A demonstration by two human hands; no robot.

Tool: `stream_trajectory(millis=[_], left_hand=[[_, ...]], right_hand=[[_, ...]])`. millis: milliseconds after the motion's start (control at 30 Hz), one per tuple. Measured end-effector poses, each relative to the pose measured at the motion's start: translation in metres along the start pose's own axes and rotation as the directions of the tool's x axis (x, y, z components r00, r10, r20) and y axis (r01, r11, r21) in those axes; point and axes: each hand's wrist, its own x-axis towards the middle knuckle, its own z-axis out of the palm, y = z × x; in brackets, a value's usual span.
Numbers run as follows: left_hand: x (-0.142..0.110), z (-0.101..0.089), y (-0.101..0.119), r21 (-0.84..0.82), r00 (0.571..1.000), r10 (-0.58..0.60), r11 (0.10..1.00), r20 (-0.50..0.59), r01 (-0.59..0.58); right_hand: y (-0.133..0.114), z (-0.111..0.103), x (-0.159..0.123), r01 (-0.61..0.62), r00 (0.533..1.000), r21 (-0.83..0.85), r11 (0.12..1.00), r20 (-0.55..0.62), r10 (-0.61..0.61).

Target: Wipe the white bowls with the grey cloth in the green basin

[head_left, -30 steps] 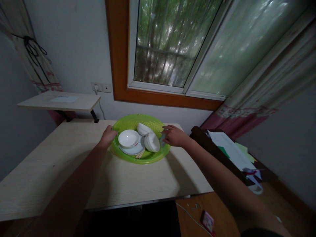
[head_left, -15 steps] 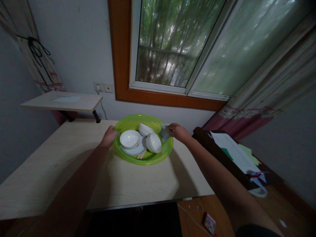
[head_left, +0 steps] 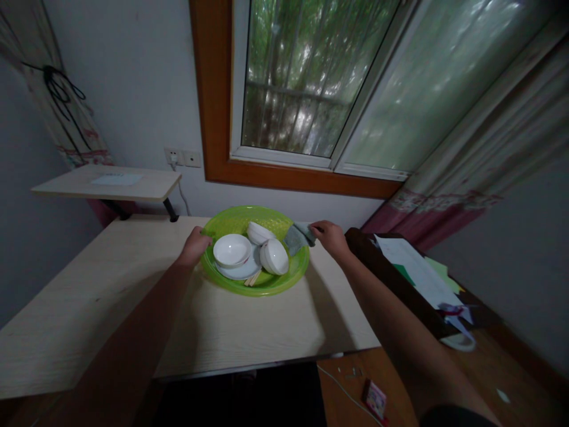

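Note:
A green plastic basin (head_left: pixel 262 289) stands on the wooden table. My left hand (head_left: pixel 194 246) is closed on its left rim. In the basin, a white bowl (head_left: pixel 232 250) rests on a white plate (head_left: pixel 240 272). Another white bowl (head_left: pixel 260 232) leans behind it, and tilted white bowls (head_left: pixel 274 257), apparently nested, lie to the right. Short wooden chopsticks (head_left: pixel 252 278) show at the front, partly hidden under the dishes. My right hand (head_left: pixel 331 237) pinches a grey-green cloth (head_left: pixel 299 237) that hangs over the basin's right rim.
A small raised shelf (head_left: pixel 111 182) with a paper on it stands at the table's back left. Beyond the table (head_left: pixel 267 332) is a window (head_left: pixel 320 89). A dark brown box or chair (head_left: pixel 391 279) with papers is at the right. A pink box (head_left: pixel 374 398) lies on the floor.
My right hand has moved slightly right, away from the basin, drawing the cloth outward over the rim. The left hand keeps its place on the rim, and the view has shifted a little.

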Motion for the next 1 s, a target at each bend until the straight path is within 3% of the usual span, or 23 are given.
stream_trajectory(millis=[167, 300, 400, 533, 600, 667, 833, 1000], left_hand=[[0.001, 0.000, 0.001, 0.032, 1.000, -0.013, 0.999, 0.003, 0.013], [-0.001, 0.000, 0.003, 0.013, 1.000, -0.018, 1.000, 0.013, 0.018], [-0.001, 0.000, 0.004, 0.022, 1.000, -0.024, 0.999, 0.017, 0.023], [-0.001, 0.000, 0.004, 0.040, 1.000, -0.023, 0.999, 0.011, 0.023], [-0.002, 0.000, 0.005, 0.032, 1.000, -0.026, 0.999, 0.012, 0.026], [-0.003, 0.000, 0.006, 0.019, 0.999, -0.030, 0.999, 0.013, 0.029], [-0.003, 0.000, 0.005, -0.002, 1.000, -0.023, 1.000, 0.021, 0.023], [0.000, -0.001, 0.002, 0.009, 0.999, -0.011, 1.000, 0.047, 0.011]], right_hand=[[-0.011, 0.002, 0.002, 0.102, 0.993, 0.120, 0.988, -0.070, -0.094], [-0.032, 0.004, -0.001, 0.218, 0.971, 0.301, 0.928, 0.025, -0.236], [-0.043, 0.005, -0.001, 0.177, 0.969, 0.422, 0.889, 0.082, -0.232], [-0.039, 0.004, 0.004, 0.154, 0.983, 0.299, 0.942, 0.047, -0.175], [-0.034, 0.003, 0.005, 0.199, 0.971, 0.180, 0.963, 0.093, -0.218], [-0.031, 0.003, 0.004, 0.300, 0.927, 0.062, 0.952, 0.216, -0.307], [-0.035, 0.009, -0.002, 0.570, 0.726, -0.100, 0.815, 0.526, -0.443], [-0.052, 0.023, 0.005, 0.649, 0.654, -0.226, 0.727, 0.654, -0.381]])
